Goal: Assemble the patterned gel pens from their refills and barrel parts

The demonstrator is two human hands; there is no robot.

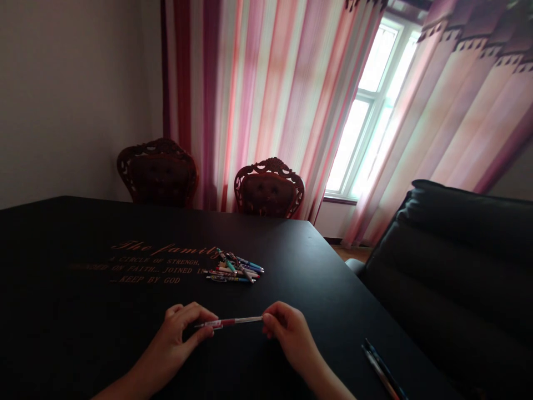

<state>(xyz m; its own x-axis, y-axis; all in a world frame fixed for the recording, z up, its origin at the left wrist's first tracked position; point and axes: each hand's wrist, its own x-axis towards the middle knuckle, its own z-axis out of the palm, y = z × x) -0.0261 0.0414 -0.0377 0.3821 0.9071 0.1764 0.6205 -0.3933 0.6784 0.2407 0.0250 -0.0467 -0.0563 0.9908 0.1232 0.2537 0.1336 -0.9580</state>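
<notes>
A slim pen (227, 322) with a red and white barrel is held level above the black table, near its front. My left hand (179, 336) is closed on the thicker left part, thumb below and fingers above. My right hand (287, 330) pinches the far right end, where a thin pale section runs into the fingertips. Whether that section is a bare refill or part of the barrel I cannot tell. Beyond the hands lies a loose pile of pens (235, 268) in several colours, touched by neither hand.
Dark pens (378, 366) lie at the right edge of the black table (291, 250), which has printed lettering (158, 261). Two carved chairs (270, 189) stand behind it, before striped curtains (258, 100). A black leather seat (458, 266) is at the right.
</notes>
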